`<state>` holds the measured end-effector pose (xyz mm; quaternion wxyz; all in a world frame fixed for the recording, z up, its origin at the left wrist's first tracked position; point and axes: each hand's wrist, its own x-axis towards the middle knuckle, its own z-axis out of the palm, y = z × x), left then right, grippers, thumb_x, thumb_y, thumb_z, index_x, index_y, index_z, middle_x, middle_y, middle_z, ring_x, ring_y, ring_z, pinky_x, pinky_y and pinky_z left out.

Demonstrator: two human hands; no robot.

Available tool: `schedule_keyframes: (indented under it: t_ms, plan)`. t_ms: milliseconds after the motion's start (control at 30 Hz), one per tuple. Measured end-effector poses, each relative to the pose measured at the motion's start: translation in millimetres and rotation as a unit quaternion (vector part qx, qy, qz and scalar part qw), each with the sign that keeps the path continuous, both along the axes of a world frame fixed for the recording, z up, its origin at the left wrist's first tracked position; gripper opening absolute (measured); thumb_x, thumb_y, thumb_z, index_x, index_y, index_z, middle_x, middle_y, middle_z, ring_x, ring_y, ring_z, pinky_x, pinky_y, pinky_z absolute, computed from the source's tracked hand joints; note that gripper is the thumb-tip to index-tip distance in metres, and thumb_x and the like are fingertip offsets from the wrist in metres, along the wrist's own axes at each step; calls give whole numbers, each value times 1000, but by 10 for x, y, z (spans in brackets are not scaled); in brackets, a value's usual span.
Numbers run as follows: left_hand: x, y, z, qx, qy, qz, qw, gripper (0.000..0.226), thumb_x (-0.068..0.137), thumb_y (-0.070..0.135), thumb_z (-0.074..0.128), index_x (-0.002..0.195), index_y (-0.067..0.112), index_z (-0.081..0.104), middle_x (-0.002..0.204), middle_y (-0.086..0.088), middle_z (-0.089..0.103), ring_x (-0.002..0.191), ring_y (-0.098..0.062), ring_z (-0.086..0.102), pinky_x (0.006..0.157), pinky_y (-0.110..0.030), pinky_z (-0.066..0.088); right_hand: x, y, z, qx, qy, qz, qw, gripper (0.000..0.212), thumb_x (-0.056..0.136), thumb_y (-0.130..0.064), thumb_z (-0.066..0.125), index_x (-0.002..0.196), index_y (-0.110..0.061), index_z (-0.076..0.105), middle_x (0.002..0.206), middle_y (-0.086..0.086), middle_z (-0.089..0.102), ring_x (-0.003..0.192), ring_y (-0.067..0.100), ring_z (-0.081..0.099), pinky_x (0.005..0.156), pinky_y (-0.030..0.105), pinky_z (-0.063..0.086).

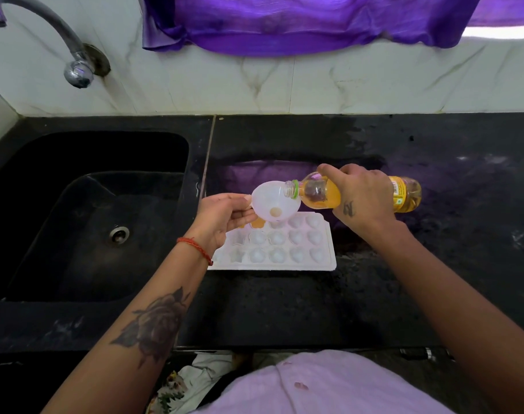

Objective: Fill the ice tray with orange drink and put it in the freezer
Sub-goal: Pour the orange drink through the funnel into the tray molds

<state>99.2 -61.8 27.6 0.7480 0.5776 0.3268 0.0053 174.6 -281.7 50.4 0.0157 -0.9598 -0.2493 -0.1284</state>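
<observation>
A white ice tray (pixel 284 249) with several shaped cells lies flat on the black counter (pixel 284 309), just right of the sink. One cell in its far row, near the left end, holds orange liquid. My left hand (pixel 224 218) holds a white funnel (pixel 274 200) over the tray's far row. My right hand (pixel 362 195) grips an uncapped bottle of orange drink (pixel 404 194), tipped almost on its side. The bottle's mouth rests at the funnel's rim. A little orange shows at the funnel's bottom hole.
A black sink (pixel 90 219) with a drain lies left of the tray, below a metal tap (pixel 75 67). A purple cloth (pixel 284 22) hangs over the marble back wall. The counter runs on to the right.
</observation>
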Motion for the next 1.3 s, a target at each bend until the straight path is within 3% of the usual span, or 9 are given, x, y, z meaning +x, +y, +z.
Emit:
schedule_keyframes:
  t_ms: [333, 567, 967, 1300]
  plan:
    - [15, -25, -29, 0, 4, -7, 1000, 7, 85, -1, 62, 89, -2, 67, 82, -17, 71, 77, -26, 70, 70, -30, 60, -6, -40, -13, -11, 4, -6, 1000, 63, 74, -14, 73, 129, -29, 47, 114, 10, 62, 104, 32, 57, 85, 38, 39]
    - [14, -11, -17, 8, 7, -6, 1000, 8, 84, 0, 63, 90, 0, 68, 81, -15, 73, 71, -21, 73, 62, -25, 60, 1, -43, 12, -13, 7, -2, 1000, 63, 76, -16, 72, 131, -29, 45, 118, 11, 60, 108, 32, 56, 88, 39, 39]
    - [46, -47, 48, -4, -7, -21, 1000, 9, 85, 1, 63, 92, 0, 68, 84, -15, 72, 74, -21, 72, 65, -25, 60, 31, -97, 30, 18, 28, -29, 999, 65, 67, -15, 76, 124, -32, 49, 98, 6, 65, 80, 32, 62, 60, 29, 31]
    - [145, -263, 60, -6, -4, -38, 999, 8, 85, -2, 62, 92, -3, 67, 82, -18, 70, 65, -19, 71, 55, -21, 56, 34, -300, 56, -6, 16, -44, 999, 64, 71, -12, 72, 127, -30, 48, 103, 8, 64, 85, 33, 61, 64, 31, 32]
